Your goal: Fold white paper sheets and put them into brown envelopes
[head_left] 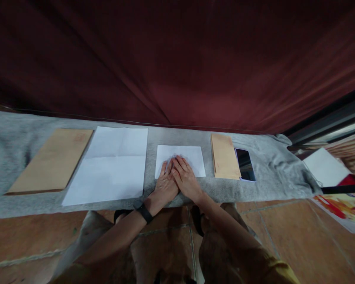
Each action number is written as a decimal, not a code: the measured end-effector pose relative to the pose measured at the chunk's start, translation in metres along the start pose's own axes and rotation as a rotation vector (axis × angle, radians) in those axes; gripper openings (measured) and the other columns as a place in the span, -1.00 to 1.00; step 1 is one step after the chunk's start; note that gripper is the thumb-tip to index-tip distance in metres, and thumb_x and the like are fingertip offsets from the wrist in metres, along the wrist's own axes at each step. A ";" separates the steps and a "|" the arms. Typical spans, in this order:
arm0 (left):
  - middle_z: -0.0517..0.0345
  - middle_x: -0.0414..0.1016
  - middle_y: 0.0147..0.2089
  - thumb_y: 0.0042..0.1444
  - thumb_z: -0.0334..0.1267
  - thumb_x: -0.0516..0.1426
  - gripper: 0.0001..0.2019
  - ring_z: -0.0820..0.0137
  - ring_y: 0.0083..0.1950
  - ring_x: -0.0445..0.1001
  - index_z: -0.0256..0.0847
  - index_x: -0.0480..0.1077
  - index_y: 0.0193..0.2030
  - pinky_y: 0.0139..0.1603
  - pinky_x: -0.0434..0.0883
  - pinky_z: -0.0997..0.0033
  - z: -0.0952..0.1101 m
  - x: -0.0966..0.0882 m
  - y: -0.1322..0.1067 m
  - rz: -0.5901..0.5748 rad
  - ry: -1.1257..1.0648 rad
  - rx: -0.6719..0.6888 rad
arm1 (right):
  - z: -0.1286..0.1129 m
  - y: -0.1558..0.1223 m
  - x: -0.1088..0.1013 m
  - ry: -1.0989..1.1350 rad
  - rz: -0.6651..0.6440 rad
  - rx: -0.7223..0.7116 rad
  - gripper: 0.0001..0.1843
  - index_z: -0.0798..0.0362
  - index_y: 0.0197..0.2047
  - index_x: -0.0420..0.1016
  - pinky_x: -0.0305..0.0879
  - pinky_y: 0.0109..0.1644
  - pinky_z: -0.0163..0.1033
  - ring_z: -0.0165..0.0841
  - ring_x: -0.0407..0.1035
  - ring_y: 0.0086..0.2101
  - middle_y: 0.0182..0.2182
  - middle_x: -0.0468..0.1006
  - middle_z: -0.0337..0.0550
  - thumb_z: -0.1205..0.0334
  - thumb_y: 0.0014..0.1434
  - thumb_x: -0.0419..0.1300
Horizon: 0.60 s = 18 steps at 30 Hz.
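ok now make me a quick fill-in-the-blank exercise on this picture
1. The left hand and right hand rest on a small sheet coloured ____.
2. A dark watch is on the ____ wrist.
3. The phone lies on the ____ side of the smaller brown paper.
4. The cloth beneath these papers is ____.

Missing words: white; left; right; grey

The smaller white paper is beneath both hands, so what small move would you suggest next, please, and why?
Probably slide the right hand outward across the smaller white paper, since this hand and the left hand meet near the paper's middle, leaving its right end uncovered.
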<state>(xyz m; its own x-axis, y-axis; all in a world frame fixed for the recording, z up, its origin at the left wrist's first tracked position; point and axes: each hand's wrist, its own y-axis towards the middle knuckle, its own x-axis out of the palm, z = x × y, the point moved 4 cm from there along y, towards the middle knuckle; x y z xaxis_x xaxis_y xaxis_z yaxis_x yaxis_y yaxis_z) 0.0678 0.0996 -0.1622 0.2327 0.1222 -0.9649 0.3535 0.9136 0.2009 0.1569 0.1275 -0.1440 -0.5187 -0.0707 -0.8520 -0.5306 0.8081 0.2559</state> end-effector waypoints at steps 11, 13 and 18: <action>-0.24 0.08 0.52 0.31 -0.32 -0.09 -0.39 0.12 0.57 -0.04 -0.41 0.04 0.49 0.53 0.02 -0.13 -0.001 -0.012 -0.003 -0.011 -0.020 -0.041 | 0.018 -0.015 -0.003 -0.075 -0.032 0.044 -0.39 0.13 0.50 0.05 0.01 0.50 0.05 -0.25 -0.07 0.45 0.45 0.12 0.02 0.06 0.50 -0.14; -0.24 0.07 0.52 0.33 -0.29 -0.10 -0.39 0.13 0.57 -0.04 -0.44 0.04 0.49 0.53 0.01 -0.10 -0.003 -0.012 -0.003 -0.002 -0.021 -0.058 | 0.022 -0.017 -0.004 -0.100 -0.033 0.051 -0.38 0.13 0.50 0.05 -0.01 0.50 0.05 -0.24 -0.08 0.45 0.45 0.12 0.02 0.05 0.50 -0.14; -0.23 0.05 0.53 0.36 -0.23 -0.08 -0.40 0.14 0.57 -0.05 -0.45 0.04 0.48 0.55 -0.01 -0.04 -0.007 -0.008 -0.006 0.002 0.004 -0.090 | 0.028 -0.023 -0.006 -0.161 -0.049 0.062 -0.38 0.19 0.48 0.09 -0.04 0.50 0.04 -0.22 -0.08 0.45 0.45 0.13 0.07 0.04 0.49 -0.13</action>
<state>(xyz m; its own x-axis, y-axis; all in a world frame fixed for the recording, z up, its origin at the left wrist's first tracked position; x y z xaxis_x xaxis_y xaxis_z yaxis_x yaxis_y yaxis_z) 0.0578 0.0962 -0.1568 0.2299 0.1253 -0.9651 0.2704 0.9444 0.1870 0.1908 0.1261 -0.1574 -0.3768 -0.0202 -0.9261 -0.5076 0.8408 0.1882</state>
